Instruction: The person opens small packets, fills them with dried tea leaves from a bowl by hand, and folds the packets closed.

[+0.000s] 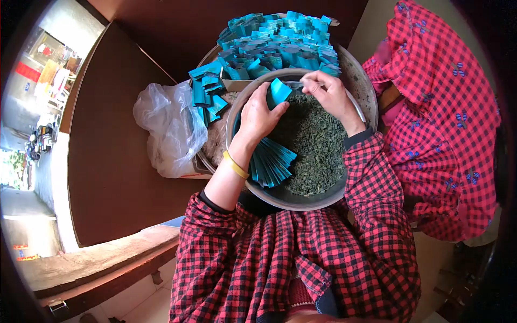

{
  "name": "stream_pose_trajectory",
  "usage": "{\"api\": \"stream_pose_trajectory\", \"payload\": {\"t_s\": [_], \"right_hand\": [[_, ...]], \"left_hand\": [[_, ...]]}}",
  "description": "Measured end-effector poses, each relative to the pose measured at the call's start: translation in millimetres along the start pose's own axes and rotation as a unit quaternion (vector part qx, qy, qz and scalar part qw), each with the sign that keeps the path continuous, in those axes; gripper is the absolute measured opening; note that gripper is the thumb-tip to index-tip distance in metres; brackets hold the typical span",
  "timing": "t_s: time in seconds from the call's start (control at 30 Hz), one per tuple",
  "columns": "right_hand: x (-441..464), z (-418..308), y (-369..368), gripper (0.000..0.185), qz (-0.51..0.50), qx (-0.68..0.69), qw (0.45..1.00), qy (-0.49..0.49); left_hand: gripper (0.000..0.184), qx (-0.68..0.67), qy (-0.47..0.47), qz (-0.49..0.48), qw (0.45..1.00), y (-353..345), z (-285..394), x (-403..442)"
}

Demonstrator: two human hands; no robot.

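A wide metal basin (301, 206) holds loose, dark green dried leaf bits (318, 156) that look like tea. My left hand (258, 114) is over its left side, closed around a small blue foil packet (280, 92) held upright. Below that wrist, a fan of blue packets (273, 164) leans against the basin's inner wall. My right hand (331, 97) hovers above the leaves with fingers pinched together, just right of the packet. A thin, pale metal handle (357, 110) runs back beside its wrist; its far end is unclear.
Behind the basin, a big round container is heaped with blue packets (280, 43). More packets (207, 94) lie at its left, beside a clear plastic bag (167, 126). A brown panel (124, 140) stands at left. Red checked cloth (436, 124) is at right.
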State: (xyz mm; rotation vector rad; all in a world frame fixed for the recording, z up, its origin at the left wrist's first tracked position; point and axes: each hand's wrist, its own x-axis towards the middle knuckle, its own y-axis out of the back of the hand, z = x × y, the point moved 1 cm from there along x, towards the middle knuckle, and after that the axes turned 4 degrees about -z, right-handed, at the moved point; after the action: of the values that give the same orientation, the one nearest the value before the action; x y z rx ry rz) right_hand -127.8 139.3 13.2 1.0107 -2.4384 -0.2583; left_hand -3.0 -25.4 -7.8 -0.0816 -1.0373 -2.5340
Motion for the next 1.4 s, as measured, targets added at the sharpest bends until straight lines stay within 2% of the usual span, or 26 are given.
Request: {"api": "stream_pose_trajectory", "payload": {"t_s": [0.03, 0.2, 0.3, 0.33, 0.43, 0.47, 0.57, 0.6, 0.7, 0.73, 0.83, 0.87, 0.97, 1.13, 1.23, 1.4], "right_hand": [[-0.5, -2.7, -3.2, 0.026, -0.023, 0.001, 1.000, 0.021], [0.8, 1.8, -2.8, 0.027, 0.002, 0.020, 0.999, 0.025], [3.1, 9.4, 10.9, 0.026, 0.087, -0.044, 0.995, -0.018], [2.7, 13.1, 12.6, 0.026, 0.086, -0.044, 0.995, -0.018], [-3.8, 33.2, 7.2, 0.029, -0.093, -0.287, 0.950, -0.076], [-5.6, 34.5, 0.8, 0.029, -0.090, -0.286, 0.951, -0.077], [-9.1, 39.1, -23.9, 0.030, -0.203, -0.236, 0.943, -0.118], [-8.0, 38.2, -22.8, 0.030, -0.201, -0.238, 0.943, -0.118], [-3.6, 37.4, -24.5, 0.024, -0.124, -0.191, 0.962, -0.154], [-1.6, 38.5, -22.2, 0.024, -0.126, -0.191, 0.961, -0.153], [5.5, 37.5, 2.5, 0.028, 0.038, -0.059, 0.987, -0.144], [5.4, 36.5, 6.5, 0.028, 0.038, -0.060, 0.987, -0.143], [3.6, 16.2, 15.6, 0.030, 0.119, -0.030, 0.991, -0.056], [-3.3, -5.8, -3.1, 0.027, 0.068, -0.082, 0.994, 0.026], [-4.8, -18.3, -12.9, 0.023, 0.046, -0.249, 0.948, 0.195], [-4.2, -8.0, 1.5, 0.018, 0.111, -0.253, 0.955, 0.109]], "left_hand": [[0.068, 0.000, -0.001, -0.002, 1.000, 0.0, -0.3, 0.1], [0.068, -0.012, -0.007, -0.009, 1.000, 2.0, 1.5, 0.3], [0.067, 0.000, -0.009, 0.001, 1.000, -0.5, 0.1, 0.2], [0.067, 0.006, -0.010, 0.006, 1.000, -1.3, -0.7, -0.1], [0.066, 0.009, -0.020, 0.015, 1.000, -2.4, -2.3, -0.8], [0.065, 0.010, -0.026, 0.018, 0.999, -2.1, -0.9, -0.6], [0.065, -0.012, -0.024, 0.001, 1.000, 1.9, 3.8, -1.4], [0.064, -0.023, -0.019, -0.003, 1.000, 3.1, 5.1, -0.7], [0.065, -0.014, -0.015, 0.004, 1.000, 1.0, 2.9, -0.8], [0.065, -0.010, -0.013, 0.007, 1.000, 1.1, 2.1, -1.6], [0.066, -0.010, -0.007, -0.001, 1.000, 2.5, 3.4, -1.9], [0.066, -0.011, -0.006, -0.007, 1.000, 2.4, 4.2, -1.6], [0.067, -0.004, -0.007, -0.003, 1.000, 0.6, 2.5, -1.4], [0.068, 0.000, -0.002, -0.004, 1.000, -1.9, -1.3, -0.1], [0.068, 0.001, -0.014, 0.004, 1.000, -2.0, -2.7, -0.5], [0.067, -0.009, -0.027, 0.015, 0.999, -0.2, 0.0, -0.7]]}}
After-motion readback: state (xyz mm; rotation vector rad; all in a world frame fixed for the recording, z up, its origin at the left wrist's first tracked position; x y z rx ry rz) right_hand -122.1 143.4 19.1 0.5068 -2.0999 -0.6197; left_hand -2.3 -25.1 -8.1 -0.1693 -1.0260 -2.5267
